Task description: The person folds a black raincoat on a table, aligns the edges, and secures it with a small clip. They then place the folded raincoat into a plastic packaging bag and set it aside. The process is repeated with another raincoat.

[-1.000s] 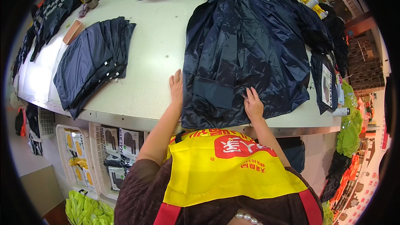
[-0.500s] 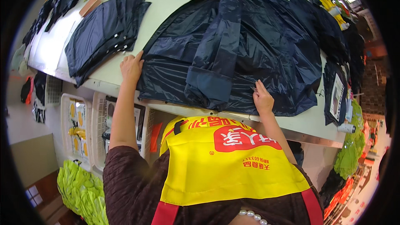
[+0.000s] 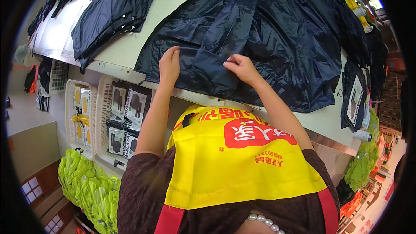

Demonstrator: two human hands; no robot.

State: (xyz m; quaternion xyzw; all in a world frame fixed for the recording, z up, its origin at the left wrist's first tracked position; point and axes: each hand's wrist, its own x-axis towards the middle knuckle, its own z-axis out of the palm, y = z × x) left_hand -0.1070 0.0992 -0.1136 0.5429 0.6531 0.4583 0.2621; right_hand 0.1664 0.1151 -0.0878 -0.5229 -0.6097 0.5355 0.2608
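Observation:
A shiny dark navy jacket (image 3: 294, 56) lies spread on the white table, with a sleeve (image 3: 229, 30) folded down over its middle. My left hand (image 3: 170, 66) is over the jacket's lower left part, beside the sleeve end. Its fingers are bent and pressed together; whatever is between them is hidden. At the right edge of the sleeve is my right hand (image 3: 243, 68), thumb and forefinger pinched. Something small and dark shows at those fingertips, too small to name.
A fanned stack of dark garment pieces (image 3: 115, 15) lies left on the table (image 3: 130, 63). Packaged garments (image 3: 354, 99) and a thread spool (image 3: 362, 135) sit at the right edge. Below are white baskets (image 3: 103, 121) of packets and lime-green garments (image 3: 89, 186).
Both hands have moved inward to the sleeve end, the left leaving the jacket's left edge and the right leaving its lower hem. The view has shifted slightly.

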